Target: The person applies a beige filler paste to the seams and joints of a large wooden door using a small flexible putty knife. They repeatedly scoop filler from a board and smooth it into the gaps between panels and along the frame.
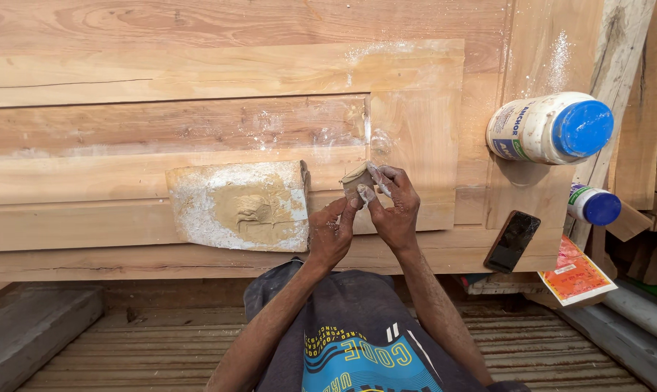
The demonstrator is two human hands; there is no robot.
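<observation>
Both hands meet over a large wooden door panel (198, 131) lying flat in front of me. My left hand (330, 234) and my right hand (395, 207) pinch a small lump of tan wood putty on a scraper piece (355, 180) between their fingertips. The fingers are dusted with white powder. Just left of my hands a flat board (234, 207) rests on the panel, smeared with tan putty and white powder. White dust is scattered on the recessed part of the panel (328, 131) above my hands.
A large white jar with a blue lid (549, 128) lies on its side at the right. A smaller bottle with a blue cap (593, 205), a black phone (512, 241) and an orange packet (575, 276) sit near the panel's right edge. Planks lean at far right.
</observation>
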